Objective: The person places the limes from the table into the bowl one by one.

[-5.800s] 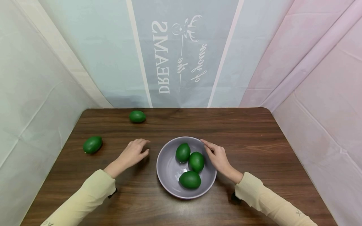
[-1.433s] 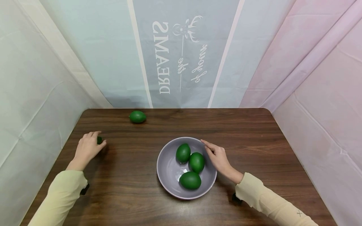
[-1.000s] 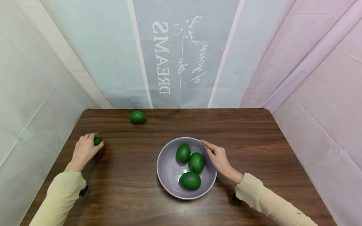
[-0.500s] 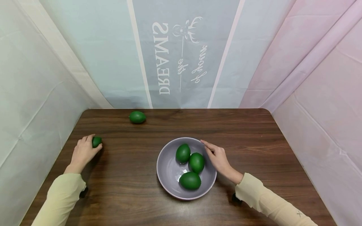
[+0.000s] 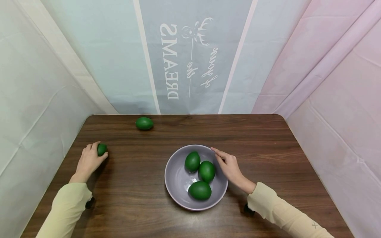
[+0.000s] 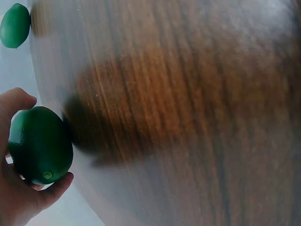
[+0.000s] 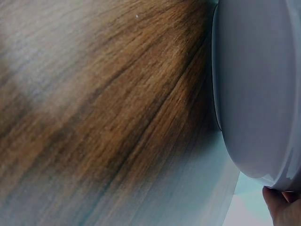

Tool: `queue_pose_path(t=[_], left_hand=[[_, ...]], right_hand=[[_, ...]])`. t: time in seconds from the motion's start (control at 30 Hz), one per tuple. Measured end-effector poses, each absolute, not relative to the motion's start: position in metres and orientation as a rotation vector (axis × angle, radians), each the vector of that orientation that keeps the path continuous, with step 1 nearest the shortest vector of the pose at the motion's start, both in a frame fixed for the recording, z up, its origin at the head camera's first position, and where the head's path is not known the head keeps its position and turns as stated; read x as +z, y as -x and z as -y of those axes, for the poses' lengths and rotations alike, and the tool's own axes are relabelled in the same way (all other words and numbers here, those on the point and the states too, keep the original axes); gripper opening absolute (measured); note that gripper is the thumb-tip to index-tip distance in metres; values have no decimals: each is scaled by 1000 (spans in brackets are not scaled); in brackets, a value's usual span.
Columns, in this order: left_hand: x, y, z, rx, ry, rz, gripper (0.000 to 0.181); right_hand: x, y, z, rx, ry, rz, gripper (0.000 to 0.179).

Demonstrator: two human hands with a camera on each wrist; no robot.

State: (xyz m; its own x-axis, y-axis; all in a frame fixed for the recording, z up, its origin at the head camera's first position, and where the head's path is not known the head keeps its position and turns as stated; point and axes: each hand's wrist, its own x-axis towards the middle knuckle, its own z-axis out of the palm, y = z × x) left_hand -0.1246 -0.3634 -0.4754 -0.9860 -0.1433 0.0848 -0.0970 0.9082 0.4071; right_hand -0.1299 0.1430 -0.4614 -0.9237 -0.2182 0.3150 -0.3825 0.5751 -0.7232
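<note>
Left hand (image 5: 88, 159): bent round one green fruit (image 6: 41, 145), thumb and fingers on its sides
That green fruit: at the left side of the brown worktop (image 5: 134, 205)
Right hand (image 5: 230, 168): fingers mostly straight, touching the bowl's edge
Grey bowl (image 5: 178, 180): on the worktop, three fruits (image 5: 200, 190) inside
Back fruit (image 5: 144, 123): lying near the far edge

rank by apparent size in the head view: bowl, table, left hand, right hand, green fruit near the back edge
1. Table
2. Bowl
3. Left hand and right hand: too alike to rank
4. Green fruit near the back edge
</note>
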Motion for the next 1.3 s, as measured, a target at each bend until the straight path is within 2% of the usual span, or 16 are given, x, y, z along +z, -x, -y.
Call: queue_pose_path(t=[1.3], left_hand=[[-475, 128, 358, -642, -111, 2956, 54]], right_hand=[[-462, 130, -142, 1268, -508, 2583, 28]])
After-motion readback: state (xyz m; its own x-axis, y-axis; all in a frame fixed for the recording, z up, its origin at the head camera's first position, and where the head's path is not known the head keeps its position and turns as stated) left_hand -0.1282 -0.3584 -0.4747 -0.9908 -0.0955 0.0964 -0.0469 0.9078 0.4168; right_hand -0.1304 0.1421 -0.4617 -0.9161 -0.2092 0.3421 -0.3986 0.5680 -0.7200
